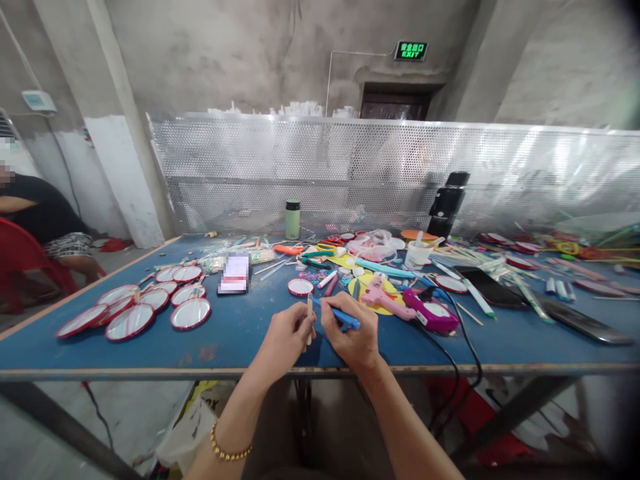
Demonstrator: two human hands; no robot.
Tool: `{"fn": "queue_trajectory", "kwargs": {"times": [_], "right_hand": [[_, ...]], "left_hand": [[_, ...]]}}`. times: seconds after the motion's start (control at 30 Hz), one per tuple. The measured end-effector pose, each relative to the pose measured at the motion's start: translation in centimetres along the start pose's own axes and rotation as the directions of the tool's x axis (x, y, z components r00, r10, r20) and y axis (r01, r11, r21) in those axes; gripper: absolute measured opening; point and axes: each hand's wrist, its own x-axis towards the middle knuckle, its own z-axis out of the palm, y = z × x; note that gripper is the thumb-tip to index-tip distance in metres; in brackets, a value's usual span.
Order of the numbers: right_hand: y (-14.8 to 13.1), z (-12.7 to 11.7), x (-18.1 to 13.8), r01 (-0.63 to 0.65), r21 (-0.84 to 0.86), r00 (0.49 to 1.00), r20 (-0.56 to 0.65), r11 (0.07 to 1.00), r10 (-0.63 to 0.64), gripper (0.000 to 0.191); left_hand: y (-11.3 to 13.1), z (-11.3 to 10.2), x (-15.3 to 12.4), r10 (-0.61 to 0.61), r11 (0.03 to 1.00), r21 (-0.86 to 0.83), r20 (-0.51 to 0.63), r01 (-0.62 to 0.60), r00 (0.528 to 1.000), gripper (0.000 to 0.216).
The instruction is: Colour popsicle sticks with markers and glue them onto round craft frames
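Observation:
My left hand (286, 339) is closed around a small flat wooden stick (309, 308), held upright near the table's front edge. Gripped like a writing tool in my right hand (356, 335) is a blue pen (345, 317), its tip pointing left and close to the stick. Whether the tip touches the stick I cannot tell. Just beyond both hands lies a round white disc with a red rim (301, 287). To the right of my right hand rest a pink glue gun (385, 298) and a purple device (434, 313) with black cables.
Several red-rimmed discs (191, 313) lie at the left, near a lit phone (235, 274). Pliers, markers, sticks and a white cup (418, 255) clutter the blue table (240, 347). A green bottle (293, 220) stands before the perforated metal screen (260, 153). Another person (45, 210) sits far left.

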Motion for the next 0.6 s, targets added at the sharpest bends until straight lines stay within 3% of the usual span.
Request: {"fn": "queue_trajectory", "kwargs": {"times": [0.6], "right_hand": [[-0.06, -0.03, -0.03, 0.008, 0.007, 1.0, 0.027, 1.0, -0.008, 0.011]], "left_hand": [[0.08, -0.02, -0.04, 0.003, 1.0, -0.012, 0.0, -0.003, 1.0, 0.025]]}}
